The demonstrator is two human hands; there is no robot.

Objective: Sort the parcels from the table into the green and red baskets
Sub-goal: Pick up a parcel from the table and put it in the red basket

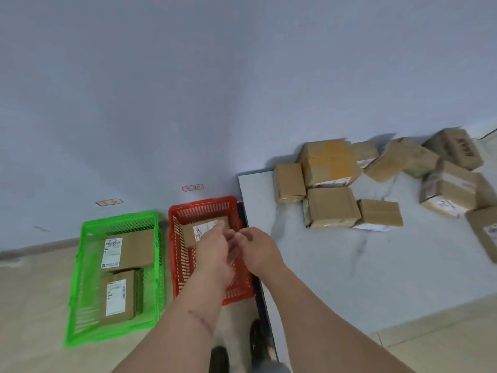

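Observation:
A red basket (204,207) stands on the floor beside the table's left edge, with one cardboard parcel (192,234) lying in it. To its left, a green basket (118,220) holds two labelled parcels (129,251). Both of my hands hover over the red basket. My left hand (212,247) and my right hand (258,250) are close together with relaxed fingers and hold nothing. Several cardboard parcels (330,162) are piled on the grey table (322,265) toward its far right.
A pale wall rises behind the baskets, carrying two small red-edged labels (192,188) above them. My shoes (258,340) stand by the table's dark edge. The floor is beige tile.

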